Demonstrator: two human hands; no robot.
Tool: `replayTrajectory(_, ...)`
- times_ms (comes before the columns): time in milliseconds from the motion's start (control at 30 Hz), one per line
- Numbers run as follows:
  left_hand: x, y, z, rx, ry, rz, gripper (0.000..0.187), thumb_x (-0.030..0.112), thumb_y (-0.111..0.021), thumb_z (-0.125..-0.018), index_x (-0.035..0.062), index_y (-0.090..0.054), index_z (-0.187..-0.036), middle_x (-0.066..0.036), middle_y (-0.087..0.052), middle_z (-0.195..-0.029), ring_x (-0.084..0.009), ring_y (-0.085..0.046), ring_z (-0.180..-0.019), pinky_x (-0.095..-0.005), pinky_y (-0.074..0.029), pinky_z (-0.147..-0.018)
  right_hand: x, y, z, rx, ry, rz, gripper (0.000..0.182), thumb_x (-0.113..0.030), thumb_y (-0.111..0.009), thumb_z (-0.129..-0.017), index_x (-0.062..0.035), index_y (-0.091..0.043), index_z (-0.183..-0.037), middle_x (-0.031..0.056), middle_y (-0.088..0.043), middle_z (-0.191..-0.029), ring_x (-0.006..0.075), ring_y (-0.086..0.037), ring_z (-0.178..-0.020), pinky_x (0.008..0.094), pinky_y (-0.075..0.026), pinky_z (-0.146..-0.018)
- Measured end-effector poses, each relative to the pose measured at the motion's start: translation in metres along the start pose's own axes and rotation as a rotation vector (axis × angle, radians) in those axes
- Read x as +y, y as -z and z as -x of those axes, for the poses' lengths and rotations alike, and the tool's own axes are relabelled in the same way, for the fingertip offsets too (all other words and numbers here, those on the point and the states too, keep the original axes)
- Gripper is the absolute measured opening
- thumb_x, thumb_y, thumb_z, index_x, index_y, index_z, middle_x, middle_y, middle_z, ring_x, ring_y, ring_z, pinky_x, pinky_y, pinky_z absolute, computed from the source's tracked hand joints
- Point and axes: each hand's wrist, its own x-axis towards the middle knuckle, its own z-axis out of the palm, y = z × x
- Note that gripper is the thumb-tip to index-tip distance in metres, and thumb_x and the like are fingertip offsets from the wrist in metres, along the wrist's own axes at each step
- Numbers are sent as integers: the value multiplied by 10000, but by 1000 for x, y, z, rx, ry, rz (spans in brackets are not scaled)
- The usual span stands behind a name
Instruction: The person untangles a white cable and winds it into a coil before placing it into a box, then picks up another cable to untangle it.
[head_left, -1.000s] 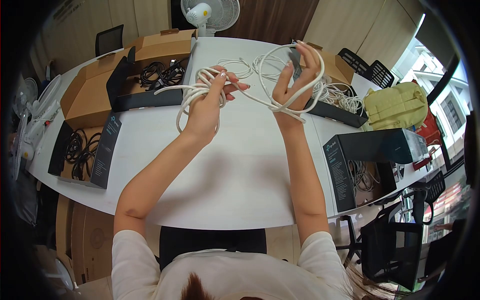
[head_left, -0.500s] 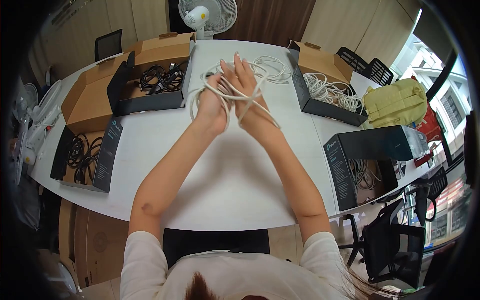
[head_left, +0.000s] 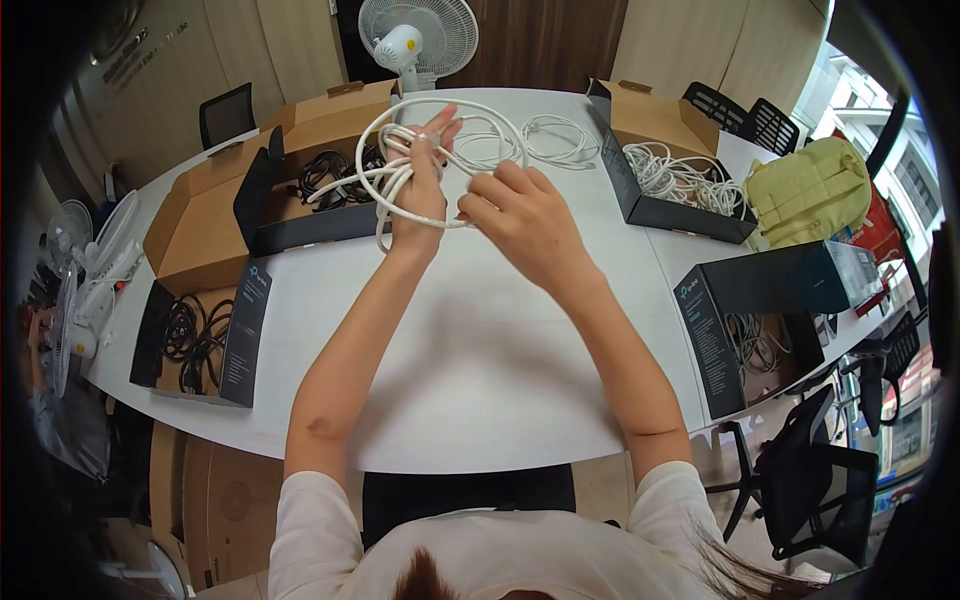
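A bundle of white cable [head_left: 398, 165] hangs in loops around my left hand [head_left: 425, 185], whose thumb and fingers curl over part of it above the table. Just to the right, my right hand [head_left: 525, 215] is closed, with its fingers bent round a wide loop of the same cable. That loop arches above both hands and spans the gap between them. More white cable [head_left: 560, 142] lies coiled on the white table [head_left: 480, 370] beyond my right hand.
Open boxes with black cables [head_left: 205, 340] stand at the left, one nearer and one farther back [head_left: 320, 225]. At the right are a box of white cables [head_left: 685, 180], a box with greyish cables [head_left: 710, 340] and a yellow-green bag [head_left: 810, 195]. A fan [head_left: 400, 45] stands behind.
My hands have moved apart. My right hand has turned and closed on the cable, pulling out a wide loop. The view has shifted slightly, moving the boxes to the right in the picture.
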Motion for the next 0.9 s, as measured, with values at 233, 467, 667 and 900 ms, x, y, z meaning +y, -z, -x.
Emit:
replayTrajectory(233, 12, 28, -15, 39, 311, 79, 247, 215, -292, -950, 30, -390, -1082, -140, -494, -1249, -217, -534, -1069, -287, -411, -922, 44, 54, 6, 603, -721, -840, 360, -286, -442, -941, 11, -633, -869, 6, -517, -565, 57, -470, -497, 203, -371, -503)
replayTrajectory(467, 4, 87, -39, 410, 402, 823, 158, 114, -354, -915, 29, -486, -921, -50, -548, -733, -157, -569, -873, -297, -435, -859, 102, 104, 43, 464, -822, -1449, 281, -275, -524, -903, 3, -567, -920, -59, -356, -607, 46, -336, -529, 179, -286, -485)
replayTrajectory(667, 58, 171, -60, -179, 213, 1408, 222, 152, -327, -955, -19, -459, -1006, 40, -378, -479, -54, -397, -467, -209, -362, -559, 177, 86, 138, 195, -384, -1991, 229, -203, -659, -808, -93, -459, -789, -54, -332, -636, 42, -279, -554, 186, -249, -493)
replayTrajectory(900, 155, 209, -42, -474, 36, 1043, 126, 119, -327, -952, 24, -407, -935, 26, -394, -394, -53, -398, -309, -196, -308, -417, 198, 51, 171, 477, -1064, -1703, 158, -248, -510, -910, -107, -505, -839, -52, -310, -623, 35, -272, -535, 197, -231, -456)
